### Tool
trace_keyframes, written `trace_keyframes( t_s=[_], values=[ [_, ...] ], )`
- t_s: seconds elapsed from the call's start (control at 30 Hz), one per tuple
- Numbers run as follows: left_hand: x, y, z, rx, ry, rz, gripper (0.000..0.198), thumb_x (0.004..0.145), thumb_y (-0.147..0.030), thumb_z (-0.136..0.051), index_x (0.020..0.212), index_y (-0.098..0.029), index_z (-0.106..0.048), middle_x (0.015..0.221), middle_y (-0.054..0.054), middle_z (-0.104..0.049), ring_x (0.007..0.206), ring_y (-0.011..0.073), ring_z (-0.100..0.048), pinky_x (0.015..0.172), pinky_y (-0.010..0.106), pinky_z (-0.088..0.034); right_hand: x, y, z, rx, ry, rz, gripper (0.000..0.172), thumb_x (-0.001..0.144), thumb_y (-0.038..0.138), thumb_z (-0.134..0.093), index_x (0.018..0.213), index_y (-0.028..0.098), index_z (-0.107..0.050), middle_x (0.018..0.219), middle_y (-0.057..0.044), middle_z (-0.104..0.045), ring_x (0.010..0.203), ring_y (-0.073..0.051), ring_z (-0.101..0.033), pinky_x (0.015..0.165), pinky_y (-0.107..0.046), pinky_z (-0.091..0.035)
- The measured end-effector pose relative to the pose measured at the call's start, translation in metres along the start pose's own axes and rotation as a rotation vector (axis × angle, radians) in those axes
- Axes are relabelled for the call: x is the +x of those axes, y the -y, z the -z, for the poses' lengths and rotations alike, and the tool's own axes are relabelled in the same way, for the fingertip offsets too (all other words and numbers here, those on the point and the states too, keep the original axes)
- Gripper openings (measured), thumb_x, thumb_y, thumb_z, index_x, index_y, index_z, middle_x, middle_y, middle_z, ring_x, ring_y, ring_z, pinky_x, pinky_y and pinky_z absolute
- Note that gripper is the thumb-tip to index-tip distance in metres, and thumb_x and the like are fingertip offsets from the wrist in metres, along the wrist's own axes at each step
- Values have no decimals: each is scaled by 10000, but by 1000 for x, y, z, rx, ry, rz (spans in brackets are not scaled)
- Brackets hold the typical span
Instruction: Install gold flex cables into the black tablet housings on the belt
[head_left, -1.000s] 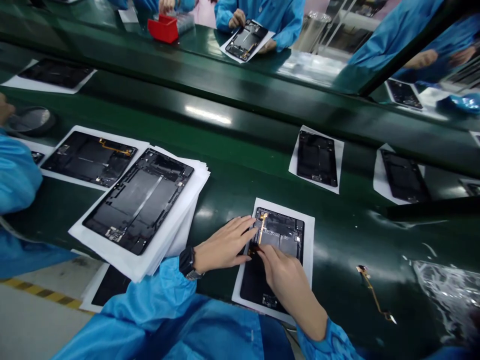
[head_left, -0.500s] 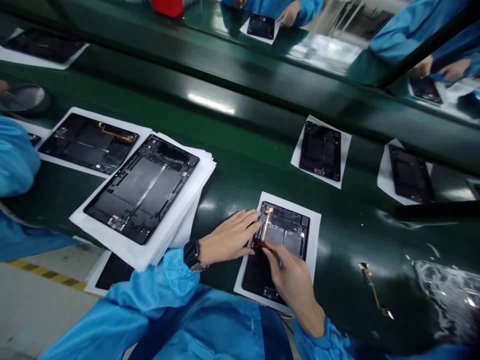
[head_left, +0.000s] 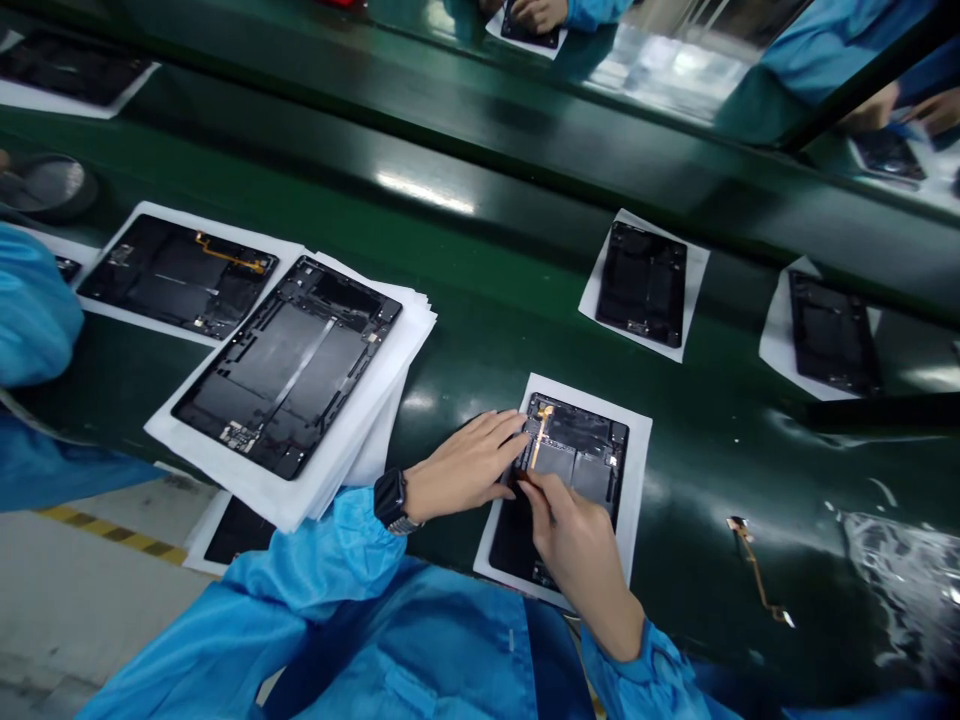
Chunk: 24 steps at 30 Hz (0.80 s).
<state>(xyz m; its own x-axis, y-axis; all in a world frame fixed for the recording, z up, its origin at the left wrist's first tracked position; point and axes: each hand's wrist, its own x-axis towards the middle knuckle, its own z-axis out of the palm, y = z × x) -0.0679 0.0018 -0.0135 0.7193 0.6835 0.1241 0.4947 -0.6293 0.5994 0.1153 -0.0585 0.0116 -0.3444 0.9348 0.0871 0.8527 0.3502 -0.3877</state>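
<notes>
A black tablet frame (head_left: 581,460) lies on a white sheet (head_left: 637,440) on the dark green belt, right in front of me. An orange flex cable (head_left: 537,447) runs down its left part. My left hand (head_left: 465,467) rests flat on the frame's left edge, fingers stretched toward the cable. My right hand (head_left: 577,545) is closed, with fingertips pinched on the lower end of the flex cable. A watch (head_left: 390,497) sits on my left wrist.
A stack of white sheets carries another frame (head_left: 289,365) at left, with one more frame (head_left: 176,275) behind it. Two frames on sheets (head_left: 641,283) (head_left: 832,330) lie farther along the belt. A loose flex cable (head_left: 757,570) and clear plastic film (head_left: 907,590) lie at right. Other workers' blue sleeves (head_left: 34,310) border the belt.
The view has tilted down and shifted slightly. My right hand's fingertips have crept a little up along the cable's lower end; my left hand stays flat on the frame.
</notes>
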Motion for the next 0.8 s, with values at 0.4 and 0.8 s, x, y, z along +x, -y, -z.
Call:
trace_keyframes(
  t_s=[0.4,0.8],
  values=[
    [-1,1,-3,3,-24,-18,755,776,-297,-796,1378,-177,-356,1506,199,-377,1440,317,-313,1172,490,-301,-2,-10,16,-93,45,-19,238,1014,247,-380,992,175,-605,747,-54,-701,583,-166,-655,506,-245,-391],
    [1,1,-5,21,-25,-7,767,748,-259,-815,1368,-152,-377,1478,202,-410,1430,315,-330,1176,478,-298,5,4,-3,-140,45,35,221,992,169,-388,930,149,-599,750,-68,-690,594,-177,-655,516,-254,-383]
  ],
)
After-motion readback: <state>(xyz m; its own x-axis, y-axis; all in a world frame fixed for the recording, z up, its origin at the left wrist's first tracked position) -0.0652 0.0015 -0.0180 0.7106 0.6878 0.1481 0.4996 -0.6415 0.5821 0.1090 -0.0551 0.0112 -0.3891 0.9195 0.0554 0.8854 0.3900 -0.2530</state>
